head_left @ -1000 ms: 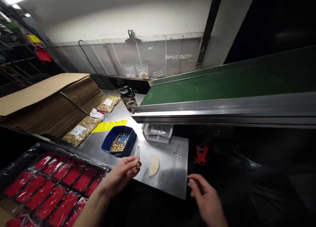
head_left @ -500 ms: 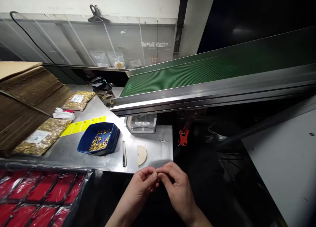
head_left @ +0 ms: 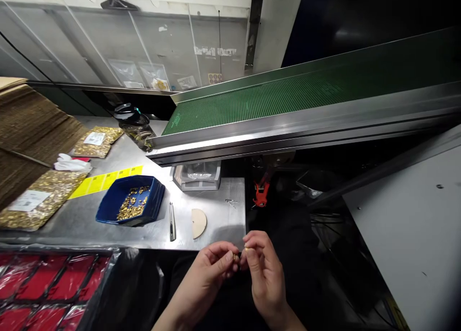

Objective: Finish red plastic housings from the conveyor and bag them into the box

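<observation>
My left hand (head_left: 211, 273) pinches a small gold-coloured metal piece (head_left: 235, 257) between thumb and fingers. Close beside it on the right, my right hand (head_left: 264, 275) is pinched too, with another tiny gold-coloured piece (head_left: 248, 249) at its fingertips. The pieces are too small to name further. Both hands are just off the front edge of a metal table (head_left: 219, 225). On the table, nearest to them, lie a half-round pale disc (head_left: 199, 224) and a utility knife (head_left: 172, 221). Left of these sits a blue bin (head_left: 155, 196) with many similar gold pieces.
A green conveyor (head_left: 252, 103) slopes over the table's back. Bags of gold pieces (head_left: 54, 187), stacked cardboard (head_left: 32, 129), a dark jar (head_left: 133, 124) and a grey tray (head_left: 196, 179) stand on the table. A plastic-lined box with red compartments (head_left: 46, 278) is at lower left.
My hands have moved slightly apart, the right one turning so that gold pieces show at the fingertips. The whole view has shifted, so the table and its contents appear further left.
</observation>
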A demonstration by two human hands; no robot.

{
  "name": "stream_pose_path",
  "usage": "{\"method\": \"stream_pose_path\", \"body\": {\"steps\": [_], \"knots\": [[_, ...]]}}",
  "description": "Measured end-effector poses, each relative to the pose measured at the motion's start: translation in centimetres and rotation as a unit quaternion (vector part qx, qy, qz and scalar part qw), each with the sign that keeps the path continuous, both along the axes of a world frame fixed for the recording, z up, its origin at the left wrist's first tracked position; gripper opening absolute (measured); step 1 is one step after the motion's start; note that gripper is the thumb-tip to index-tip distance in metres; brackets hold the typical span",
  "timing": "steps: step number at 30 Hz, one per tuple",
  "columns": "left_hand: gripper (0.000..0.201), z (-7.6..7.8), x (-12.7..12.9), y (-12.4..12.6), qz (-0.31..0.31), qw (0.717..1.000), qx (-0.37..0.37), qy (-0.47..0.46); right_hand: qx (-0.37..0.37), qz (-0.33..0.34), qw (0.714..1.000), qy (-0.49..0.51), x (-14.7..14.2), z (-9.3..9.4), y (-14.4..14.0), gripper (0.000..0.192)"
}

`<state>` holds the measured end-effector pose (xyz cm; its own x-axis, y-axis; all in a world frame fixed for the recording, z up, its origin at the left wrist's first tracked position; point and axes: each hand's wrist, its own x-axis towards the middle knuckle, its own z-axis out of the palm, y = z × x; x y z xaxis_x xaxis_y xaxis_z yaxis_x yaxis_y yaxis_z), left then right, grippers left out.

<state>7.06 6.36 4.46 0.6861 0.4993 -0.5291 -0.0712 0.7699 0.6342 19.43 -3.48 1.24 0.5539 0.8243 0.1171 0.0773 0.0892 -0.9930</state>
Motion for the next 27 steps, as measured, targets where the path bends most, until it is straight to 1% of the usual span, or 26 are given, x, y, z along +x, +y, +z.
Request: {"method": "stream_pose_path", "body": {"steps": [3,6,9,12,15,21,24,27], "knots": [[0.03,-0.2,0.3,0.0,0.015,0.999,-0.021,-0.018,-0.054,0.003,0.996,0.074,0.4,0.3,-0.2,0.017],[0.031,-0.3,0.5,0.0,0.023,0.998,-0.043,-0.031,-0.094,0.011,0.99,0.105,1.1,1.1,0.0,0.02],[0.03,-0.5,0.7,0.0,0.028,0.997,-0.067,-0.041,-0.111,0.024,0.987,0.115,1.9,1.7,0.1,0.021],[0.028,-0.8,0.8,0.0,0.033,0.996,-0.077,-0.044,-0.114,0.033,0.984,0.132,2.2,1.8,0.3,0.021],[0.027,-1.2,0.8,0.2,0.037,0.998,-0.049,-0.025,-0.113,0.038,0.979,0.164,2.3,1.9,0.4,0.021],[0.026,-2.0,0.5,0.5,0.032,0.997,0.056,0.051,-0.125,0.044,0.971,0.197,2.1,1.9,0.6,0.022],[0.023,-1.9,0.4,0.5,0.035,0.99,0.113,0.072,-0.132,0.044,0.97,0.201,2.1,1.7,0.6,0.022],[0.024,-1.4,0.7,0.6,0.031,0.989,0.127,0.071,-0.125,0.049,0.979,0.157,2.2,2.0,0.8,0.017]]}}
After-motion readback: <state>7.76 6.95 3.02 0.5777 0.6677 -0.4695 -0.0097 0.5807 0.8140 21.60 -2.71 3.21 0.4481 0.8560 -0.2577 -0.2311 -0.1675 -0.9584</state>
